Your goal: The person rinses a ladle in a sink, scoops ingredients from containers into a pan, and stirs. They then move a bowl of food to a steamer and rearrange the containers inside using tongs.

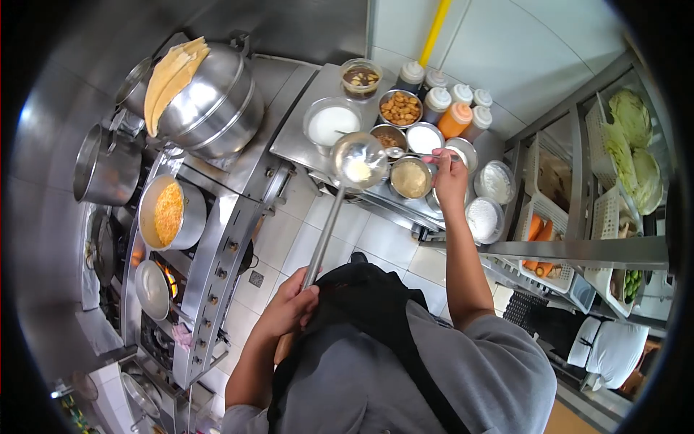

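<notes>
Left hand [293,300] closed around the long handle of a metal ladle [335,207], and the ladle's round bowl hangs over the near edge of the table [296,119], a little pale stuff in the bottom of it! Over to the right hand [450,176], fingers pinching the thin handle of a small spoon [395,152], its tip right beside the ladle's rim

Just below the spoon, tan powder [410,179] in a round bowl; just above it, white granules [424,137] in another, and past those a bowlful of brown-orange chunks [401,108]. Left of the ladle, more white stuff [327,124] in a wide clear bowl, with a tub of dark sauce [361,75] behind

At the wall, a cluster of squeeze bottles, one bright orange [455,120]; any lettering there is too small to read

Farther out, on the left, the stove [215,267]: a pot [192,217] of orange food, a pan [152,289] beside a live flame [170,281]. On the far right, a rack carries carrots [536,227] and leafy cabbage [636,145]
</notes>
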Tool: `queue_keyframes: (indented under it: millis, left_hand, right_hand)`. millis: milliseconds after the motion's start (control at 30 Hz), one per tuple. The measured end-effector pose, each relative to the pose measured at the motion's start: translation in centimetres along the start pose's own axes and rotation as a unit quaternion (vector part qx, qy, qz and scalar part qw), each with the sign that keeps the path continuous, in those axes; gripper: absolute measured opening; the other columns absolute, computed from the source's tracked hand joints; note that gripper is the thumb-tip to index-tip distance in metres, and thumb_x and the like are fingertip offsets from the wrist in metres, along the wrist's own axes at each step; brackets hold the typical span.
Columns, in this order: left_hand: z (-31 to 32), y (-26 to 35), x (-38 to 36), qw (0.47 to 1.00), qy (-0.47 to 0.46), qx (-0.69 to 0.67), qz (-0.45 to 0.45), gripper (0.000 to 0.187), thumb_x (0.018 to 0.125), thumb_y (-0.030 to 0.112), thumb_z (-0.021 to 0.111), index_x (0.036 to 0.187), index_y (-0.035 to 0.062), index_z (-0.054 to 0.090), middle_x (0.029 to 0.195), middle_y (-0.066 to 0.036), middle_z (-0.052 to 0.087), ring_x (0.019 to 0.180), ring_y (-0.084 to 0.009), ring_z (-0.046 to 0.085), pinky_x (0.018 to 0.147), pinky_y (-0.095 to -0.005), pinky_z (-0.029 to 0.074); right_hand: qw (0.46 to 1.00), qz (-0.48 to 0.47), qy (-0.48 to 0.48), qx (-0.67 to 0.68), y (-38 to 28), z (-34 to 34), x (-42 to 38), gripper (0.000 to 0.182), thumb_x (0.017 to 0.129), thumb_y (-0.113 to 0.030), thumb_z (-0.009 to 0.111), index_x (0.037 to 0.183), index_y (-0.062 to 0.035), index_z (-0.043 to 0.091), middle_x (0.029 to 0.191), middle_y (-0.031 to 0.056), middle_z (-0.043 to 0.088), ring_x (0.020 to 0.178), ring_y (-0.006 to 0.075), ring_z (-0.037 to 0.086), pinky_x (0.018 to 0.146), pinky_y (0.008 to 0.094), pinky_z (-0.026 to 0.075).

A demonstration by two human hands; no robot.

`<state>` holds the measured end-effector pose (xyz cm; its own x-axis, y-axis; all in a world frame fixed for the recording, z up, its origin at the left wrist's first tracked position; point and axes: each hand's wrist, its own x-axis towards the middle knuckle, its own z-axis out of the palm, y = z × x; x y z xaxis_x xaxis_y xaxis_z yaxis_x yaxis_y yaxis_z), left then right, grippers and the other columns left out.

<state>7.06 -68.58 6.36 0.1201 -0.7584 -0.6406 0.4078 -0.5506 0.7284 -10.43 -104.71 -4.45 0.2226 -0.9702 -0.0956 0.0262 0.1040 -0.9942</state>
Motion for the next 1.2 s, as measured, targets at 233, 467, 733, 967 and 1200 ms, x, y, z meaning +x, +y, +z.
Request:
queue_keyframes:
  millis: [233, 467, 733, 967, 1200]
  left_hand:
    - [-2.2, -0.7, -2.4, 0.999, -0.003, -0.048, -0.001, 0.041, 0.100, 0.019, 0.051, 0.140, 0.0103, 0.044, 0.067, 0.002, 0.044, 0.047, -0.0065, 0.041, 0.042, -0.0215, 0.036]
    - [-8.9, -5.7, -12.0, 0.965, 0.146, -0.196, 0.093, 0.043, 0.100, 0.020, 0.052, 0.141, 0.0102, 0.045, 0.066, 0.002, 0.042, 0.044, -0.0047, 0.037, 0.039, -0.0196, 0.034]
    - [-24.8, -16.3, -21.5, 0.838, 0.502, -0.166, 0.137, 0.038, 0.098, 0.018, 0.052, 0.133, 0.0054, 0.047, 0.066, 0.000, 0.048, 0.042, -0.0090, 0.045, 0.038, -0.0261, 0.040]
    - [-39.0, -27.9, -20.3, 0.659, 0.752, 0.024, -0.006, 0.036, 0.091, 0.016, 0.056, 0.121, -0.0021, 0.048, 0.083, -0.026, 0.065, 0.061, -0.0348, 0.068, 0.054, -0.0446, 0.054]
    - [-42.4, -31.1, -18.5, 0.742, 0.594, -0.297, 0.091, 0.019, 0.093, 0.017, 0.056, 0.105, 0.0033, 0.050, 0.073, -0.009, 0.056, 0.050, -0.0164, 0.055, 0.044, -0.0352, 0.046]
  right_hand:
    - [0.849, -0.264, 0.114, -0.443, 2.3, -1.2, 4.8, 0.032, 0.100, -0.027, 0.052, 0.103, 0.0002, 0.069, 0.092, 0.0202, 0.072, 0.088, 0.0391, 0.070, 0.078, 0.0457, 0.053]
    - [0.851, -0.209, -0.048, -0.479, 11.0, -3.8, 13.0, 0.037, 0.101, -0.019, 0.039, 0.117, 0.0061, 0.061, 0.108, 0.0224, 0.069, 0.101, 0.0356, 0.067, 0.090, 0.0451, 0.050]
    - [0.736, -0.284, 0.211, -0.577, 3.3, 1.3, 6.4, 0.069, 0.090, -0.052, 0.064, 0.134, -0.0002, 0.052, 0.128, 0.0260, 0.054, 0.115, 0.0452, 0.054, 0.098, 0.0532, 0.046]
    - [0.791, -0.425, -0.091, -0.431, 5.4, 13.4, -2.8, 0.035, 0.096, -0.014, 0.055, 0.126, 0.0016, 0.057, 0.122, 0.0206, 0.058, 0.112, 0.0346, 0.054, 0.095, 0.0417, 0.045]
    - [0.756, -0.127, -0.550, -0.331, 13.4, 34.7, -27.9, 0.026, 0.094, -0.006, 0.060, 0.119, -0.0078, 0.060, 0.117, 0.0091, 0.062, 0.097, 0.0210, 0.063, 0.076, 0.0308, 0.054]
